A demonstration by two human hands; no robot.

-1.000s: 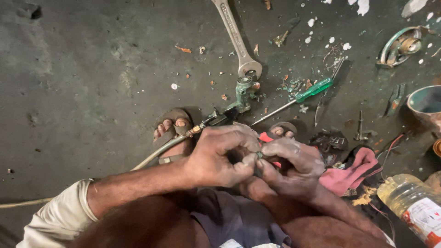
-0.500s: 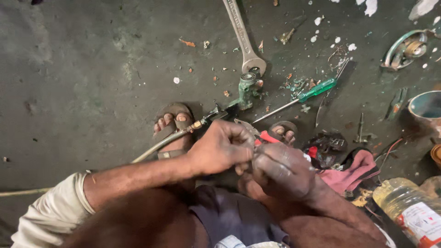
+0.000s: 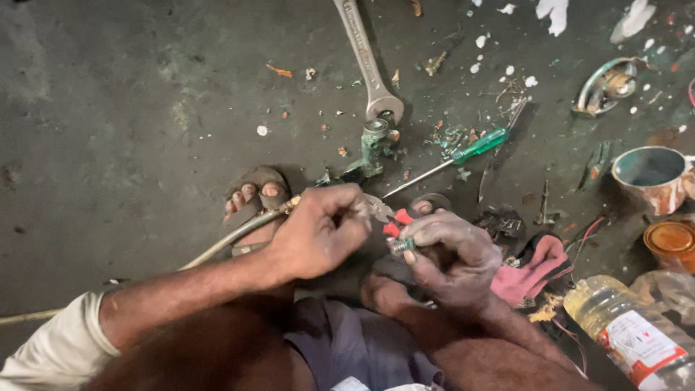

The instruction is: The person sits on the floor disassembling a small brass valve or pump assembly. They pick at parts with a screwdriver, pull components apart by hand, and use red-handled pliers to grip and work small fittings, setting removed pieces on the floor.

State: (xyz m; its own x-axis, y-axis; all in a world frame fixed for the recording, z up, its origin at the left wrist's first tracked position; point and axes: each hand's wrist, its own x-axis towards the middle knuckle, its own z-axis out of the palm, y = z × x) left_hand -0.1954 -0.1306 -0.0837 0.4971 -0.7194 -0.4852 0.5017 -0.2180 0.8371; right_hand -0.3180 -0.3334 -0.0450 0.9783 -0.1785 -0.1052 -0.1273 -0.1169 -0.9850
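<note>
Where the frame is nearest the camera, along its lower edge, the person's forearms and bent knees fill the view, with a pale sleeve [image 3: 54, 347] at lower left. Left hand [image 3: 318, 232], just left of centre: fingers curled shut around a small metal tool whose tip points right; the tool is largely hidden by the fingers, so its kind cannot be told. Right hand [image 3: 449, 250], just right of centre: fingers closed on a small threaded metal fitting [image 3: 399, 245], held between thumb and fingertips, with red-handled pliers [image 3: 397, 221] touching the top of the hand. The two hands nearly meet at the fitting.

Below right, a clear plastic bottle [image 3: 626, 329] with a red label lies tilted at the lower right corner, and a pink cloth [image 3: 536, 268] lies just right of the right hand. A pale hose [image 3: 232, 242] runs from the left edge up to the left hand, crossing a sandalled foot [image 3: 250, 199].

Farther up, on the dark, littered floor [image 3: 130, 130]: a greenish metal valve body [image 3: 371, 152] above the hands, a green-handled screwdriver [image 3: 463, 153] to its right, and a long steel spanner [image 3: 365, 58] reaching the top edge. At right stand a rusty tin cup [image 3: 651, 177] and an orange lid [image 3: 670, 239].
</note>
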